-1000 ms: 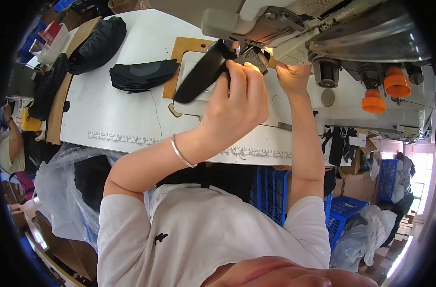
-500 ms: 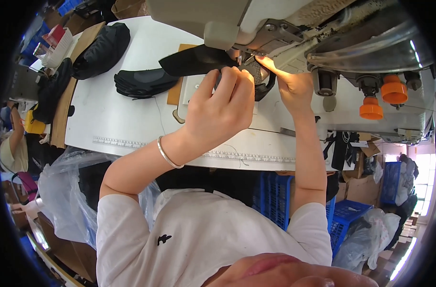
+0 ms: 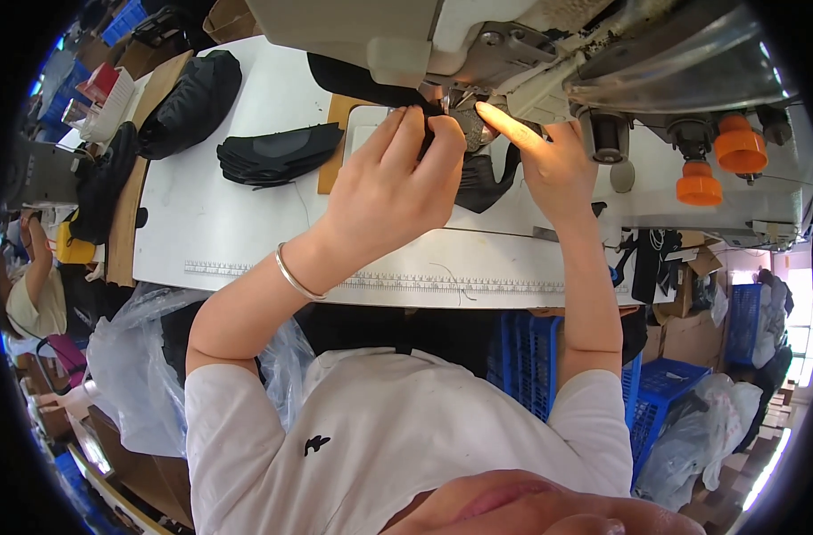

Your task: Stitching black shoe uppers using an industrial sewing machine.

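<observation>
My left hand [image 3: 393,178] is closed at the needle area of a sewing machine [image 3: 344,36], its fingertips pressed together on a black fabric piece [image 3: 360,82]. One part of that piece reaches left under the machine head, and a curved black part [image 3: 486,187] hangs on the near side of the needle, between my hands. My right hand [image 3: 558,174] lies on the other side with its index finger stretched toward the presser foot, touching or close to the grey-looking work under the light. Its other fingers are partly hidden. A silver bangle circles my left wrist.
A stack of black cut pieces [image 3: 279,153] lies on the white table [image 3: 192,201], left of the machine. Beyond it are black shoes [image 3: 190,105] and a white basket [image 3: 107,107]. Orange knobs [image 3: 699,185] hang at right. A printed ruler runs along the near edge.
The black piece has turned: its left part now points up and away, and its curved part has swung toward me. My left hand has shifted slightly left; my right index finger remains near the needle.
</observation>
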Motion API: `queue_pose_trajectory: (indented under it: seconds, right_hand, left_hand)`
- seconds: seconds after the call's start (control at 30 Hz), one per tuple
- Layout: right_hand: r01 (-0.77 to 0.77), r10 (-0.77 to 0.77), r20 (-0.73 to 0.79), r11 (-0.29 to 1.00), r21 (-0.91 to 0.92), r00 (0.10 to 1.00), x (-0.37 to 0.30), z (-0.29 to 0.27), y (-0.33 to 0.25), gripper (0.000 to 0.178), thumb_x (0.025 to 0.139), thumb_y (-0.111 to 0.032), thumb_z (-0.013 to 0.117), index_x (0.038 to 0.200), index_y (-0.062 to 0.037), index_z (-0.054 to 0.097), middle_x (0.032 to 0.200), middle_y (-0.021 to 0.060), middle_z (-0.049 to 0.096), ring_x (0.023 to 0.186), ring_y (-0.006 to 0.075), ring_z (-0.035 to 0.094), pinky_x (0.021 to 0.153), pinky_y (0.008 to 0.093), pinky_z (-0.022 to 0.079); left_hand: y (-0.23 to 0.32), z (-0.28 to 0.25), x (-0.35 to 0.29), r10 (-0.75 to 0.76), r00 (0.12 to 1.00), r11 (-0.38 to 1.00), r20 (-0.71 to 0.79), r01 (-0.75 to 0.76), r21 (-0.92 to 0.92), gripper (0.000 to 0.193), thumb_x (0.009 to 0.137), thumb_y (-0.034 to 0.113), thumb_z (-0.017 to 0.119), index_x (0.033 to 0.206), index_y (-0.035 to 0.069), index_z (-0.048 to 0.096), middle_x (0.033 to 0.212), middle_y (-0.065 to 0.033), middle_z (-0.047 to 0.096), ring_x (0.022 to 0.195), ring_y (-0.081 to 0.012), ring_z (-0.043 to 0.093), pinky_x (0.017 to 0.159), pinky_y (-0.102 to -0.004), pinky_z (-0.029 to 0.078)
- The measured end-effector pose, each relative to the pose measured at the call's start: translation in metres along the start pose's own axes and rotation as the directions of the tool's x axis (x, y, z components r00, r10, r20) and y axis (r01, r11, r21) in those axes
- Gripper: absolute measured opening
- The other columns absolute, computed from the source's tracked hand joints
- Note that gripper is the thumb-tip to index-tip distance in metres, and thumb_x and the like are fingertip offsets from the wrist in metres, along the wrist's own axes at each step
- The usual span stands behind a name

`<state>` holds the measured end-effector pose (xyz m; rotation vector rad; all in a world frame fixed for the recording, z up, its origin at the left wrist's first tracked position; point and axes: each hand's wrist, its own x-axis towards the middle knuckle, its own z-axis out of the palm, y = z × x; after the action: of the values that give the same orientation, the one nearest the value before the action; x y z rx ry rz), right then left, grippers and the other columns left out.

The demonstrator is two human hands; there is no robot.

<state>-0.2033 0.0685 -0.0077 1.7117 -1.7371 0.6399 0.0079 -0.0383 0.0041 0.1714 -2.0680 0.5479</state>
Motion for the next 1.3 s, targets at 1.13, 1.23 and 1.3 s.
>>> queue_pose_trajectory:
  seconds: [1.13, 1.23, 1.3]
  right_hand:
    - [0.013, -0.010, 0.060, 0.999, -0.050, 0.998, 0.004, -0.036, -0.041, 0.059, 0.074, 0.004, 0.067, 0.125, -0.0240, 0.076, 0.130, -0.0115, 0.070, 0.077, 0.0160, 0.054, 0.065, 0.0250, 0.052]
    - [0.007, -0.005, 0.055, 1.000, -0.026, 0.999, 0.003, -0.035, -0.039, 0.060, 0.073, 0.005, 0.066, 0.125, -0.0239, 0.076, 0.130, -0.0117, 0.070, 0.077, 0.0158, 0.054, 0.065, 0.0245, 0.053]
    - [0.025, -0.024, 0.028, 0.999, -0.033, 0.999, 0.002, -0.030, -0.037, 0.063, 0.071, 0.002, 0.067, 0.126, -0.0261, 0.075, 0.106, -0.0107, 0.065, 0.077, 0.0157, 0.054, 0.059, 0.0251, 0.049]
  left_hand:
    - [-0.017, -0.014, 0.005, -0.019, 0.982, 0.968, 0.187, 0.065, -0.241, 0.042, 0.066, 0.001, 0.073, 0.107, -0.002, 0.075, 0.098, -0.0068, 0.061, 0.097, -0.0234, 0.064, 0.079, -0.0339, 0.056]
    - [-0.015, -0.018, 0.016, 0.012, 0.987, 0.975, 0.161, 0.024, -0.222, 0.043, 0.066, 0.001, 0.072, 0.108, -0.002, 0.075, 0.092, -0.0070, 0.060, 0.093, -0.0230, 0.064, 0.075, -0.0340, 0.056]
    - [-0.014, -0.015, 0.010, 0.046, 0.986, 0.983, 0.157, -0.017, -0.181, 0.042, 0.067, 0.000, 0.072, 0.109, -0.001, 0.076, 0.093, -0.0073, 0.061, 0.092, -0.0233, 0.065, 0.076, -0.0340, 0.057]
